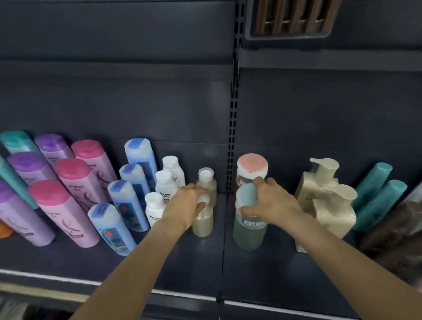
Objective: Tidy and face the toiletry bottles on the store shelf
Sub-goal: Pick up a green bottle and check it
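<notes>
My left hand grips the white cap of a small beige bottle standing near the middle of the dark shelf. A second beige bottle stands right behind it. My right hand holds the blue-capped green bottle by its top, its fingers curled around the cap. Behind that one stands a brown bottle with a pink cap. Both held bottles stand upright on the shelf.
Left of my hands stand three small white bottles, several blue bottles, then pink, purple and teal ones. To the right are two cream pump bottles, teal tubes and brown packs. An upright shelf post splits the back panel.
</notes>
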`<state>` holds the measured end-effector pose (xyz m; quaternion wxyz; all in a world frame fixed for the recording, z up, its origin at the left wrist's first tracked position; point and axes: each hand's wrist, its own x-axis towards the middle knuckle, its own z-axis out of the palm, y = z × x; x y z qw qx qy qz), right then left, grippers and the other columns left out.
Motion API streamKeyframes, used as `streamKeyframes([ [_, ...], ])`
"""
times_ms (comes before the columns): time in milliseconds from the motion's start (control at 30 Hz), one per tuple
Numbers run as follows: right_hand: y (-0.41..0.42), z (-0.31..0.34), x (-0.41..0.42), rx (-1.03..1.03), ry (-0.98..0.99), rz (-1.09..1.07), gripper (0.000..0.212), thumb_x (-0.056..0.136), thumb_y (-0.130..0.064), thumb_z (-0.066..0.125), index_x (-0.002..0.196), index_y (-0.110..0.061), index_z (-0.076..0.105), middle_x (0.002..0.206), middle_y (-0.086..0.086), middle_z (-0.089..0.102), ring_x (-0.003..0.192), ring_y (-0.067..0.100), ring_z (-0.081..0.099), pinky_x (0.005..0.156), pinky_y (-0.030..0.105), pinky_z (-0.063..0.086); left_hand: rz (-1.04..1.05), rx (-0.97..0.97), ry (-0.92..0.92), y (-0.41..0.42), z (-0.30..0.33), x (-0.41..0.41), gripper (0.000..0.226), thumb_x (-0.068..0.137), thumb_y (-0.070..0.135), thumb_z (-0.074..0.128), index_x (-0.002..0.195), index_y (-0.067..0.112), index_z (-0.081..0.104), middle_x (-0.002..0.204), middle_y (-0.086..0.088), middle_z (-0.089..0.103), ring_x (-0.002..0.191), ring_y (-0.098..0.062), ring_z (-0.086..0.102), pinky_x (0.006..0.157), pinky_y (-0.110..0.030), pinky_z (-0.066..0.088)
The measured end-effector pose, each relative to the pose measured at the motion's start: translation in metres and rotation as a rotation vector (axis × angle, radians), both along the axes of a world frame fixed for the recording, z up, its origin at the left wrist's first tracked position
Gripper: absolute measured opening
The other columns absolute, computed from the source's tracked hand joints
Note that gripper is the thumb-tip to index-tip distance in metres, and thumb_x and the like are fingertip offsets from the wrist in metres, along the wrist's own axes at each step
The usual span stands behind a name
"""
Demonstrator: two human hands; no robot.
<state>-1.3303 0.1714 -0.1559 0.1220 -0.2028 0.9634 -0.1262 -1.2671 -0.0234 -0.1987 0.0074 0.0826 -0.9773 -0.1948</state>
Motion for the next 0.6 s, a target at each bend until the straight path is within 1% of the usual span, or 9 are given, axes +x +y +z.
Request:
streamKeyframes([
  [100,0.001,0.002,-0.002,-0.017,0.006,0.002,0.067,0.072,-0.047,0.07,0.122,-0.014,0.04,0.114,0.008,0.046,0.1,0.028,0.054,0.075,0.036,0.048,0.008,-0.018,-0.002,0.0,0.0,-0.003,0.018,0.09,0.017,0.058,0.107,0.019,0.065,0.109,-0.008,0.057,0.1,-0.027,0.057,0.089,-0.039,0.045],
  [233,0.004,0.007,0.001,-0.117,0.012,-0.046,0.064,0.07,-0.038,0.071,0.123,-0.012,0.046,0.11,0.007,0.05,0.099,0.026,0.054,0.077,0.035,0.05,0.005,-0.02,-0.01,-0.003,0.0,-0.003,0.018,0.09,0.017,0.058,0.106,0.019,0.065,0.109,-0.009,0.056,0.101,-0.027,0.056,0.089,-0.038,0.045],
  [300,0.008,0.007,0.004,-0.175,0.007,-0.09,0.062,0.069,-0.034,0.072,0.123,-0.013,0.05,0.109,0.006,0.053,0.1,0.025,0.054,0.08,0.034,0.049,-0.008,-0.035,-0.041,-0.002,-0.002,-0.002,0.026,0.091,0.017,0.055,0.116,0.019,0.059,0.113,-0.008,0.054,0.106,-0.027,0.053,0.091,-0.038,0.044],
  [367,0.011,0.014,0.006,-0.239,0.027,-0.111,0.062,0.069,-0.033,0.073,0.124,-0.015,0.052,0.112,0.005,0.057,0.104,0.023,0.055,0.083,0.032,0.047,-0.011,-0.094,-0.064,0.001,0.002,0.0,0.04,0.092,0.02,0.054,0.132,0.02,0.047,0.121,-0.007,0.05,0.112,-0.025,0.048,0.094,-0.037,0.042],
  [433,0.013,0.028,0.006,-0.318,0.046,-0.123,0.063,0.068,-0.032,0.074,0.126,-0.017,0.054,0.115,0.002,0.061,0.108,0.021,0.055,0.085,0.028,0.045,-0.04,-0.107,-0.017,0.005,0.009,0.002,0.047,0.093,0.023,0.054,0.138,0.019,0.04,0.128,-0.005,0.048,0.117,-0.024,0.042,0.097,-0.034,0.038],
  [500,0.014,0.045,0.004,-0.437,0.039,-0.159,0.059,0.066,-0.031,0.075,0.121,-0.02,0.059,0.113,-0.002,0.064,0.108,0.019,0.058,0.087,0.028,0.047,-0.086,0.032,0.046,0.011,0.019,0.004,0.054,0.09,0.028,0.06,0.139,0.02,0.04,0.134,-0.002,0.047,0.124,-0.022,0.039,0.102,-0.028,0.033],
  [567,0.018,0.06,0.0,-0.579,0.021,-0.216,0.05,0.064,-0.03,0.077,0.112,-0.022,0.064,0.105,-0.005,0.066,0.103,0.016,0.061,0.088,0.033,0.05,-0.133,0.251,0.035,0.017,0.032,0.008,0.071,0.08,0.035,0.072,0.141,0.023,0.038,0.139,0.007,0.043,0.13,-0.012,0.035,0.103,-0.019,0.027],
  [600,0.021,0.067,-0.002,-0.645,0.004,-0.242,0.048,0.063,-0.03,0.078,0.108,-0.022,0.066,0.103,-0.006,0.067,0.1,0.014,0.062,0.088,0.035,0.052,-0.153,0.346,0.008,0.021,0.038,0.009,0.081,0.075,0.037,0.077,0.142,0.024,0.035,0.139,0.013,0.041,0.13,-0.005,0.034,0.102,-0.016,0.026],
])
